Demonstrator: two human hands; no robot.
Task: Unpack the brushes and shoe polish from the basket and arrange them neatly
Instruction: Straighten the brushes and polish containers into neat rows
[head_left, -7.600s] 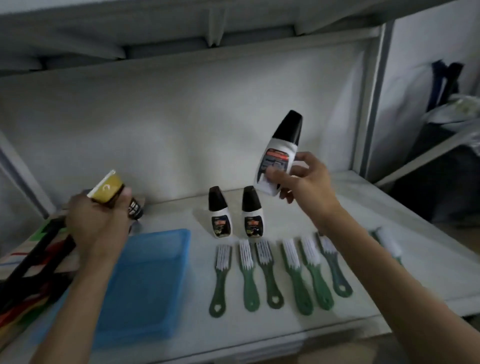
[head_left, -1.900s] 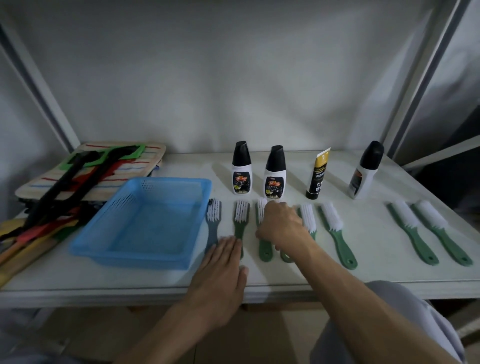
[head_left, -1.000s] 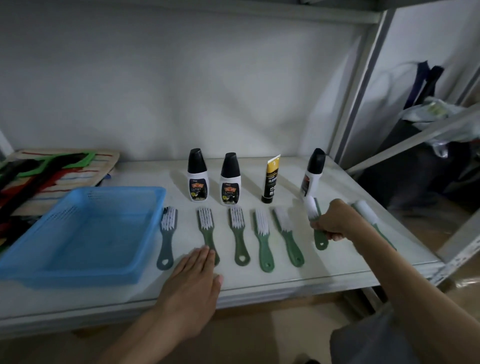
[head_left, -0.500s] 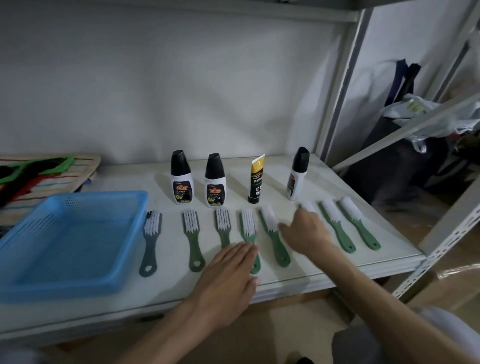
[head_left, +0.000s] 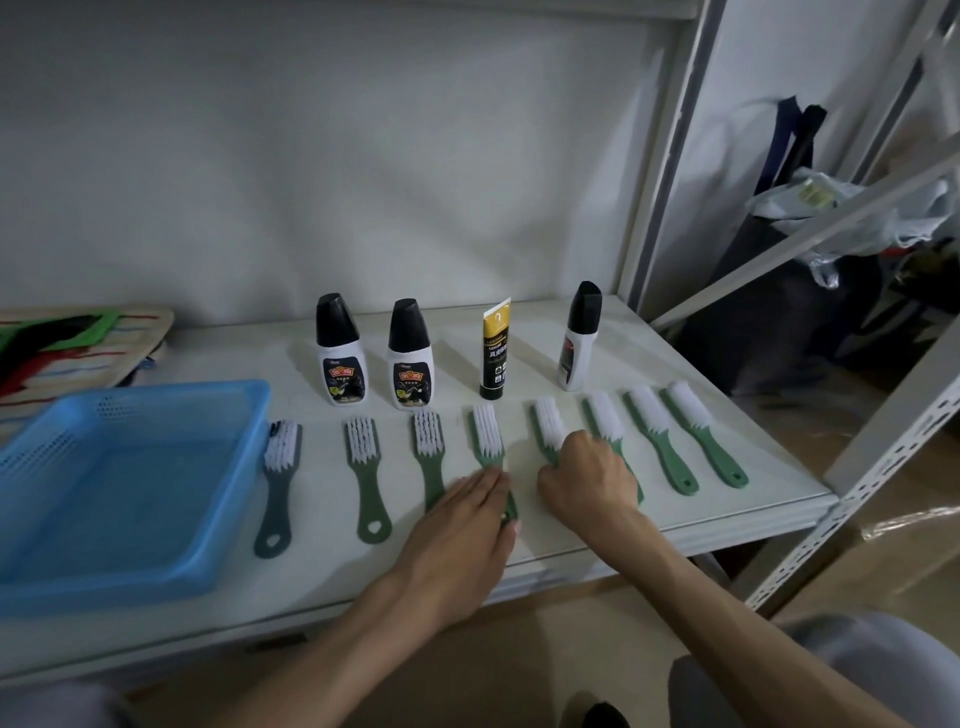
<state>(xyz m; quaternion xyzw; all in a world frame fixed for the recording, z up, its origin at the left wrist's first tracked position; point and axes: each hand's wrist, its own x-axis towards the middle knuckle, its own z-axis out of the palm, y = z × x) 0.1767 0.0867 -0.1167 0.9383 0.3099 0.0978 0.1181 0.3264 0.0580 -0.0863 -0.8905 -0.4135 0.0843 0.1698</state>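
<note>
The blue basket (head_left: 171, 387) stands with nothing in it at the shelf's left. Several green-handled, white-bristled brushes lie in one row, from the leftmost brush (head_left: 280, 452) to the rightmost brush (head_left: 688, 402). Behind them stand two white polish bottles with black caps (head_left: 340, 358) (head_left: 410, 364), a black and gold tube (head_left: 496, 353) and a third bottle (head_left: 579, 338). My left hand (head_left: 462, 525) lies flat on the handles of the third and fourth brushes. My right hand (head_left: 589, 478) is curled over the handle of the fifth brush (head_left: 549, 423), hiding it.
A striped mat with black and green tools (head_left: 78, 343) lies at the back left. A white shelf post (head_left: 660, 156) and a slanted brace rise at the right. Dark bags (head_left: 831, 270) sit beyond them. The shelf's front edge (head_left: 701, 530) runs under my wrists.
My right hand has moved left from the sixth brush onto the fifth brush's handle. My left hand has slid slightly forward on the handles.
</note>
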